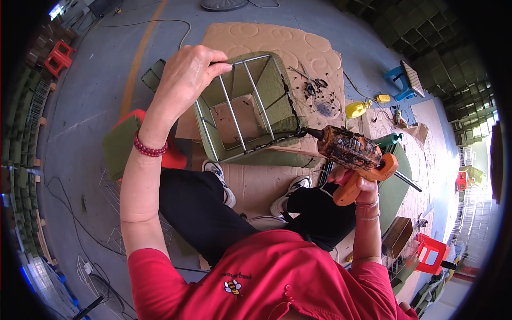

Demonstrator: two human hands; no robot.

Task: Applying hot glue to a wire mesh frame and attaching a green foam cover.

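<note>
Wire basket (250, 106), green-lined, appears light and stiff; left hand (186, 74) fingers close on its far rim, right hand (362, 186) fingers wrap the glue gun (354, 154) handle.

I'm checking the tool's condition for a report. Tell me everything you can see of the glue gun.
The glue gun has an orange plastic handle and trigger; its barrel is caked with dark, charred-looking residue. The right hand grips the handle and holds it roughly level, nozzle pointing left, its tip at the edge of the green fabric-covered wire frame, which the left hand steadies.
</note>
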